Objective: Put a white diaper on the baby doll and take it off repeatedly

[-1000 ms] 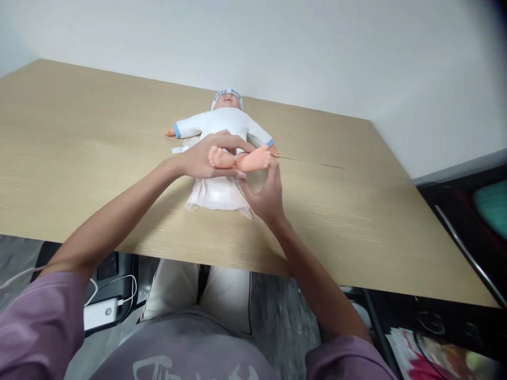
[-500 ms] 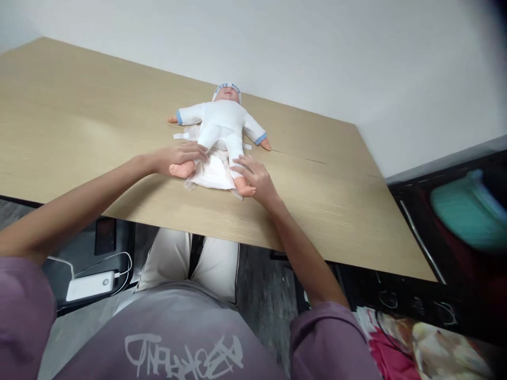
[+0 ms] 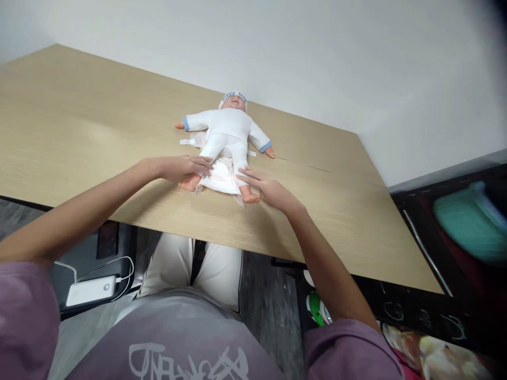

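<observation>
From the near edge of the pale wood-grain table (image 3: 336, 221), a short strip of surface leads to the peach feet of a white-suited baby doll (image 3: 229, 124), on its back, legs parted. The left hand (image 3: 182, 168) lies straight-fingered across one shin, thumb hidden, its grip impossible to tell; the right hand (image 3: 273, 191) rests loosely spread on the other. Between the legs shows a soft white diaper (image 3: 222, 179). Farther up, blue-cuffed arms stretch sideways; the blue-lettered white cap (image 3: 226, 96) overlaps the far edge in view. Wood extends more broadly leftward than rightward.
</observation>
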A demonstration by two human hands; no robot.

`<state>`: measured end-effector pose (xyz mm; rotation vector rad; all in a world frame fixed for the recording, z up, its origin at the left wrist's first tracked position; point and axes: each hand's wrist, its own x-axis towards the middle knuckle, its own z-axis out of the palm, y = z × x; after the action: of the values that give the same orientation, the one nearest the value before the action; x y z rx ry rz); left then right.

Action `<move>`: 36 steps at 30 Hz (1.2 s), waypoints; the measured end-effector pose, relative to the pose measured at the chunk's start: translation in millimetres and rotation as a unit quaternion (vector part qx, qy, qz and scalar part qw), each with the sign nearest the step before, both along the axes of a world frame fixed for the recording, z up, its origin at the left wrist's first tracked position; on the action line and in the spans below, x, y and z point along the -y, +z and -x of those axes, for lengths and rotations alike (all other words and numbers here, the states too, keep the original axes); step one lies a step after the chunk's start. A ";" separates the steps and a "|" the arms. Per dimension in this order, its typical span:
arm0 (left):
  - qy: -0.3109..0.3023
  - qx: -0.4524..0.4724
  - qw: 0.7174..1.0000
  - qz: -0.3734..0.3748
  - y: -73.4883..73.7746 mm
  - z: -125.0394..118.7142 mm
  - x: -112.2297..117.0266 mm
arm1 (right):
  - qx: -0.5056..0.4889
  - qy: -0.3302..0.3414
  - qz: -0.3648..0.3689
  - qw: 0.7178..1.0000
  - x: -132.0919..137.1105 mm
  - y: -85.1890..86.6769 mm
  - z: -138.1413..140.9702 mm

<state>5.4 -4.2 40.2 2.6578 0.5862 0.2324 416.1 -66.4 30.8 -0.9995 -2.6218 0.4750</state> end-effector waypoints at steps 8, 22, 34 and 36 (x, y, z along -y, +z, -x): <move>0.096 -0.026 0.994 -0.040 9.0 -27.8 42.3 | 0.044 -0.070 -0.065 0.994 23.8 6.2 27.6; 0.232 0.162 0.959 -0.014 13.9 -43.2 4.8 | -0.084 -0.195 -0.099 0.972 -9.1 -9.7 47.5; 0.284 0.410 0.822 0.275 -14.6 -80.9 -148.7 | -0.334 -0.314 0.058 0.887 -180.2 -19.1 67.0; 0.288 0.422 0.800 0.314 -20.6 -79.2 -145.9 | -0.360 -0.308 0.091 0.876 -180.2 -25.6 67.9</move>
<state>84.7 141.7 19.6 1.4407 0.9142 1.1038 348.2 113.7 5.1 -1.3164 -1.5232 0.7508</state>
